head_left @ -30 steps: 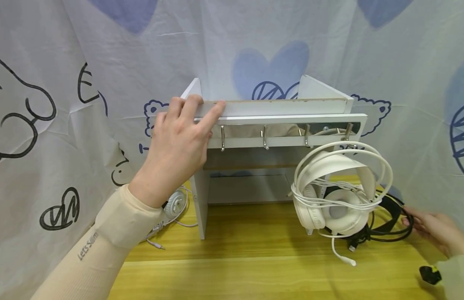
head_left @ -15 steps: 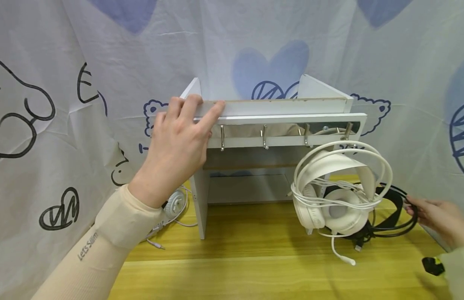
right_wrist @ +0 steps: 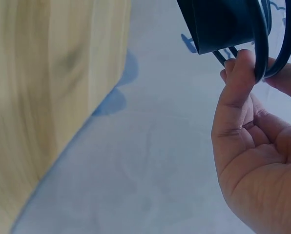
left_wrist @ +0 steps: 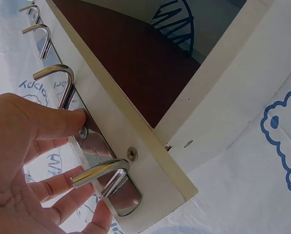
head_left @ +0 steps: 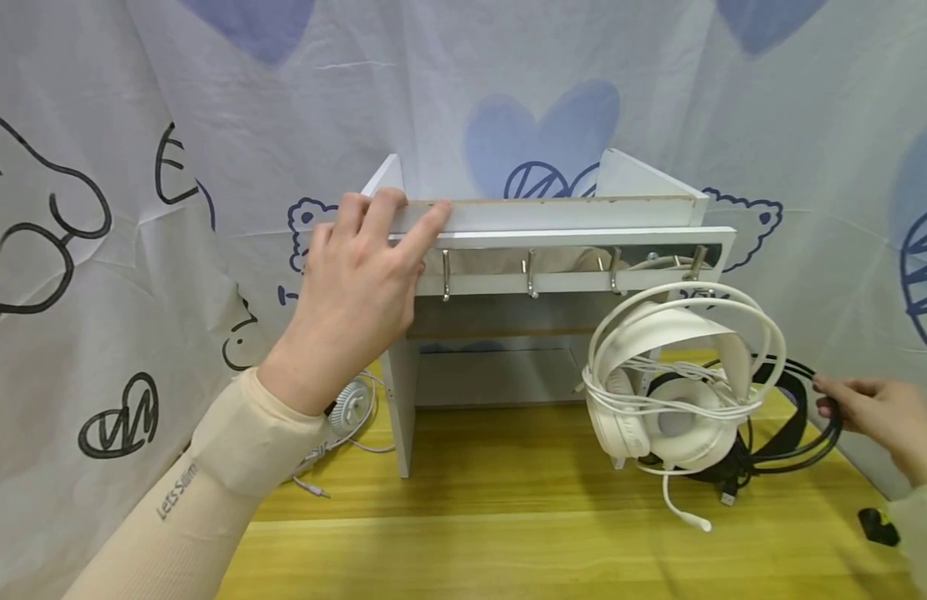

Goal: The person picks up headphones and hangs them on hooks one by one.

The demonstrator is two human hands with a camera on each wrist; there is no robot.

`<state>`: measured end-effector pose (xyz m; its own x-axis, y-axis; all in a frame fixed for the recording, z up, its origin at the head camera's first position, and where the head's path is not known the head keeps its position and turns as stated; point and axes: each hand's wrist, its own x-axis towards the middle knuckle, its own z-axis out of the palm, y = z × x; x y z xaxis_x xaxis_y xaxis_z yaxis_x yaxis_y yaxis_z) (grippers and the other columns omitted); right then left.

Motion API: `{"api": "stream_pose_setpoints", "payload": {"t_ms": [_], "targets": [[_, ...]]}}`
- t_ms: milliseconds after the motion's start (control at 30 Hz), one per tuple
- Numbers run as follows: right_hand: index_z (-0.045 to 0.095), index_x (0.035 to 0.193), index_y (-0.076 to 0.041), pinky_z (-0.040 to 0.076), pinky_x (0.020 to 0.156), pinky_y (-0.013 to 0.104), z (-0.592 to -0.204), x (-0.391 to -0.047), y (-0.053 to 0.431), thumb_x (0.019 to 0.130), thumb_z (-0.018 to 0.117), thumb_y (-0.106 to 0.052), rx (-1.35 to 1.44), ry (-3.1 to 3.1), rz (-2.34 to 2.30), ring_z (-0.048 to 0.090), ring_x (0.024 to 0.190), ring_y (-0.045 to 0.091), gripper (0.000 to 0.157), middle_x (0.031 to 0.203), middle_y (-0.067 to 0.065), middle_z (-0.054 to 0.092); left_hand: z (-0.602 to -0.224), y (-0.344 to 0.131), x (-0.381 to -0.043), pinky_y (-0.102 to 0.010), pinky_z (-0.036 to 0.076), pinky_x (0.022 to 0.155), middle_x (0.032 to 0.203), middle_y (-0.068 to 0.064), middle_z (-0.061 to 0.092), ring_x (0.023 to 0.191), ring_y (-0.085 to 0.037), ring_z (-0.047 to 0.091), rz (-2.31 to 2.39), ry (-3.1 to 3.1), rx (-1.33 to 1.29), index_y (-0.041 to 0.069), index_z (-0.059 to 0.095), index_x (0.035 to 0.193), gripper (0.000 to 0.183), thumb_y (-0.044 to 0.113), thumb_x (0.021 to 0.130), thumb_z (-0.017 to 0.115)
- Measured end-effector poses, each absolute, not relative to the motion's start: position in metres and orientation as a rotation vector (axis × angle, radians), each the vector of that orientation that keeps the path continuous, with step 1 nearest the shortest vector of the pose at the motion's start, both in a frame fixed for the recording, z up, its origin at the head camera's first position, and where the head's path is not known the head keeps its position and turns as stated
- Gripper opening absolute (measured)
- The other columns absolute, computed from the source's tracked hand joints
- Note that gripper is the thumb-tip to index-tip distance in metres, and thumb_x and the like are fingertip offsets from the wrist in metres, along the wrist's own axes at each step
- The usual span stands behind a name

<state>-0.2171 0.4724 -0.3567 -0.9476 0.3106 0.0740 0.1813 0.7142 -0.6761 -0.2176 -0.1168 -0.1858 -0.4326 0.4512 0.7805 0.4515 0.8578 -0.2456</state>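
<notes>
My left hand (head_left: pixel 358 267) grips the left end of a white hook rail (head_left: pixel 561 284) along a small white shelf's front. In the left wrist view, the thumb presses the rail's metal strip, close to the silver hooks. A white headset (head_left: pixel 692 433), its cable wound round it, hangs from the rightmost hook with its mic boom downward. Behind it is a black headset (head_left: pixel 792 412), partly hidden. My right hand (head_left: pixel 887 417) pinches the black headset's thin outer headband loops between thumb and fingers. The right wrist view shows the loops and the wide black inner band (right_wrist: pixel 223 27).
The white shelf (head_left: pixel 553 217) stands on a yellow wood-grain table (head_left: pixel 508 542). Left of it lies a white round-ended device (head_left: pixel 351 408) with cables and a plug. A small black object (head_left: pixel 879 527) is near the right sleeve. Patterned cloth (head_left: pixel 171 250) surrounds the table.
My right hand has moved right and slightly up, drawing the black headset and its USB plug to the right. My left hand, the shelf and the white headset have stayed put.
</notes>
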Motion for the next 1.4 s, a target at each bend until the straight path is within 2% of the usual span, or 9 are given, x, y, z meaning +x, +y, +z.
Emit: {"api": "stream_pose_setpoints", "payload": {"t_ms": [100, 167, 200, 400, 567, 767, 1067, 1233, 1400], "targets": [[0.051, 0.135, 0.028, 0.061, 0.085, 0.052, -0.349, -0.215, 0.466, 0.114, 0.044, -0.037, -0.403, -2.746, 0.994, 0.064, 0.063, -0.003, 0.068, 0.077, -0.004, 0.075, -0.186, -0.117, -0.218, -0.053, 0.05, 0.072, 0.134, -0.019, 0.057, 0.114, -0.042, 0.053, -0.003, -2.079, -0.652, 0.023, 0.059, 0.151, 0.053, 0.011, 0.1, 0.068], [0.051, 0.136, 0.026, 0.053, 0.091, 0.069, -0.344, -0.215, 0.462, 0.115, 0.043, -0.036, -0.419, -2.75, 0.962, 0.062, 0.064, -0.002, 0.067, 0.078, 0.002, 0.075, -0.186, -0.118, -0.218, -0.053, 0.05, 0.073, 0.133, -0.019, 0.058, 0.115, -0.042, 0.053, -0.004, -2.079, -0.651, 0.023, 0.059, 0.151, 0.053, 0.011, 0.1, 0.069], [0.052, 0.135, 0.026, 0.052, 0.091, 0.072, -0.342, -0.215, 0.461, 0.115, 0.044, -0.036, -0.424, -2.751, 0.943, 0.062, 0.064, 0.0, 0.066, 0.079, 0.005, 0.075, -0.186, -0.118, -0.218, -0.053, 0.05, 0.073, 0.133, -0.019, 0.058, 0.114, -0.042, 0.053, -0.005, -2.079, -0.651, 0.023, 0.058, 0.151, 0.053, 0.011, 0.1, 0.069], [0.06, 0.125, 0.024, 0.056, 0.08, 0.06, -0.335, -0.216, 0.454, 0.114, 0.046, -0.034, -0.399, -2.763, 0.81, 0.061, 0.068, 0.01, 0.061, 0.08, 0.014, 0.075, -0.186, -0.118, -0.218, -0.053, 0.05, 0.074, 0.135, -0.02, 0.057, 0.115, -0.041, 0.053, -0.007, -2.091, -0.655, 0.022, 0.058, 0.152, 0.054, 0.011, 0.1, 0.068], [0.064, 0.118, 0.023, 0.053, 0.078, 0.062, -0.331, -0.216, 0.451, 0.113, 0.049, -0.034, -0.336, -2.756, 0.732, 0.063, 0.07, 0.017, 0.059, 0.08, 0.018, 0.075, -0.186, -0.117, -0.217, -0.052, 0.049, 0.072, 0.134, -0.02, 0.057, 0.113, -0.041, 0.052, -0.003, -2.085, -0.662, 0.022, 0.058, 0.152, 0.054, 0.01, 0.1, 0.068], [0.063, 0.118, 0.023, 0.052, 0.075, 0.061, -0.321, -0.217, 0.446, 0.113, 0.049, -0.037, -0.291, -2.796, 0.642, 0.068, 0.075, 0.033, 0.062, 0.083, 0.024, 0.073, -0.186, -0.117, -0.218, -0.053, 0.05, 0.072, 0.134, -0.02, 0.058, 0.114, -0.041, 0.053, -0.008, -2.082, -0.662, 0.022, 0.058, 0.151, 0.053, 0.01, 0.1, 0.068], [0.064, 0.114, 0.022, 0.056, 0.068, 0.053, -0.311, -0.217, 0.439, 0.113, 0.052, -0.037, -0.202, -2.811, 0.566, 0.065, 0.067, 0.022, 0.06, 0.077, 0.017, 0.073, -0.186, -0.118, -0.217, -0.054, 0.051, 0.074, 0.134, -0.02, 0.057, 0.116, -0.042, 0.052, -0.009, -2.094, -0.659, 0.022, 0.058, 0.151, 0.052, 0.01, 0.101, 0.065], [0.064, 0.114, 0.021, 0.057, 0.065, 0.051, -0.309, -0.216, 0.435, 0.113, 0.052, -0.034, -0.194, -2.792, 0.563, 0.065, 0.066, 0.022, 0.056, 0.078, 0.018, 0.073, -0.186, -0.118, -0.217, -0.053, 0.05, 0.072, 0.133, -0.02, 0.057, 0.114, -0.041, 0.053, -0.009, -2.077, -0.669, 0.021, 0.059, 0.15, 0.052, 0.009, 0.1, 0.067], [0.065, 0.113, 0.021, 0.052, 0.057, 0.037, -0.301, -0.214, 0.426, 0.113, 0.053, -0.031, -0.153, -2.762, 0.523, 0.062, 0.065, 0.022, 0.053, 0.078, 0.02, 0.072, -0.186, -0.118, -0.217, -0.053, 0.051, 0.073, 0.134, -0.02, 0.057, 0.115, -0.042, 0.052, -0.009, -2.091, -0.663, 0.022, 0.058, 0.151, 0.052, 0.009, 0.101, 0.067]]}}
